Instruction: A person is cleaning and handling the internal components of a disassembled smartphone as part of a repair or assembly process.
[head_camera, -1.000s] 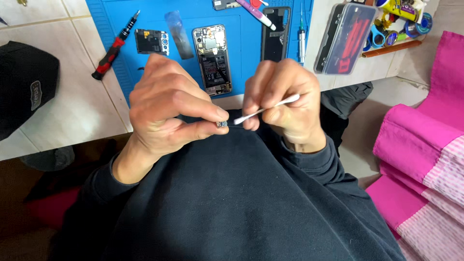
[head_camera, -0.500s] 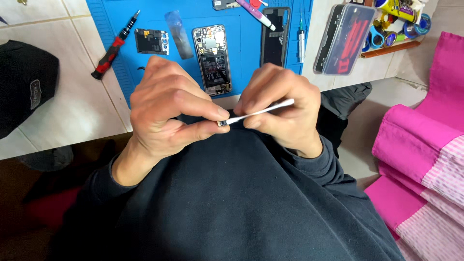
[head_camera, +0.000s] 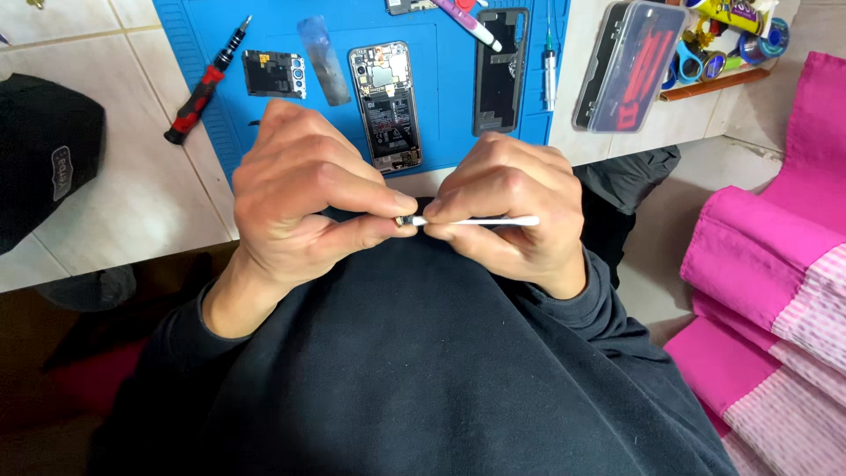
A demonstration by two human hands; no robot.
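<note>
My left hand [head_camera: 304,198] pinches a tiny metallic part [head_camera: 403,220] between thumb and forefinger, held over my lap in a dark sweater. In my right hand [head_camera: 511,207] lies a thin white stick [head_camera: 480,221], horizontal, its left tip touching the small part. Both hands are close together just below the table edge. Behind them on the blue mat [head_camera: 445,97] lies an opened phone [head_camera: 385,106] with its insides showing.
On the mat lie a black back cover [head_camera: 500,70], a small camera module plate [head_camera: 274,73], a clear strip [head_camera: 321,62] and a red-handled screwdriver [head_camera: 204,84]. A tool case [head_camera: 627,63] stands right, a black cap [head_camera: 40,150] left, pink cloth [head_camera: 775,264] at right.
The white stick has tilted from slanting up-right to level, and my right hand has dropped slightly and closed in on the left hand.
</note>
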